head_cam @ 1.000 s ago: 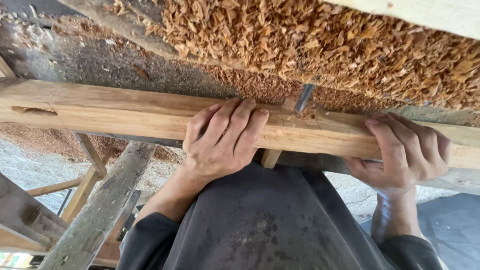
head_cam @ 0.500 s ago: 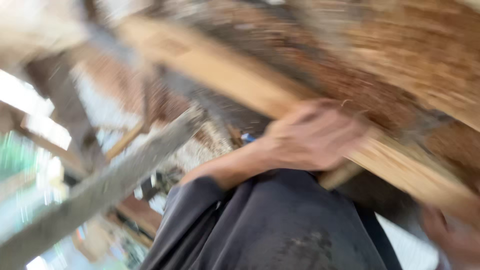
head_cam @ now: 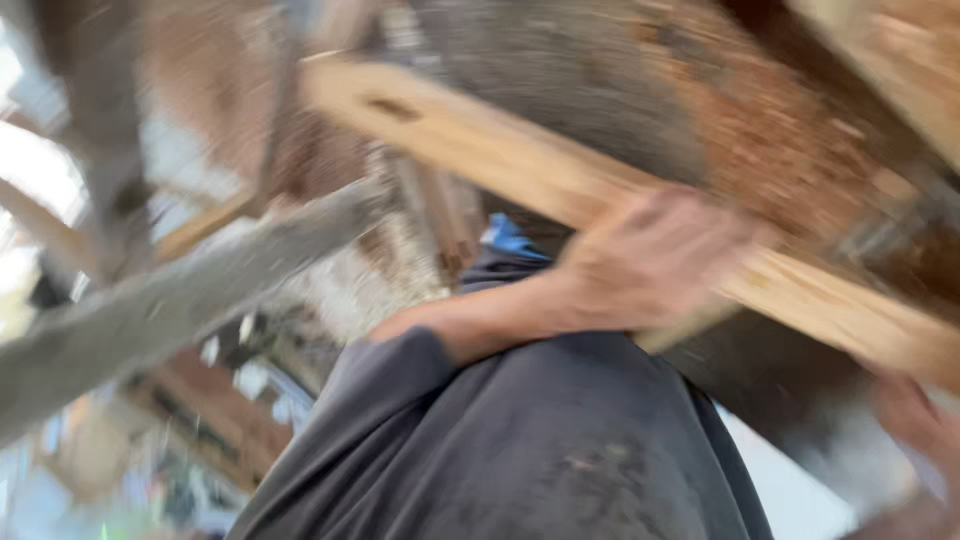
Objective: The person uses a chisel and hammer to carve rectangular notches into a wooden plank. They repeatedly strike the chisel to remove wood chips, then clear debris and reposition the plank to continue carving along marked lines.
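You are gripping a long pale wooden beam [head_cam: 520,165] with your left hand [head_cam: 645,260], the fingers curled over its near edge and holding it firmly. The beam is running slantwise across the view, from upper left down to the right, lying against a rough surface of brown wood shavings [head_cam: 790,130] behind it. Your right hand [head_cam: 915,420] is showing only at the lower right corner, just under the beam's lower end; the blur is hiding whether its fingers are closing on the wood or merely resting there, so I cannot tell. Your dark grey sleeve [head_cam: 520,450] is filling the bottom of the view, and a weathered grey timber [head_cam: 170,300] is slanting across the left side, well apart from the beam.

The whole picture is smeared, so your head is likely turning fast. To handle this well, you are best keeping the left hand wrapped fully round the beam rather than pinching its edge, and making sure the right hand is bearing the lower end before you are shifting any weight. Watch that the beam is not scraping shavings loose toward your face.
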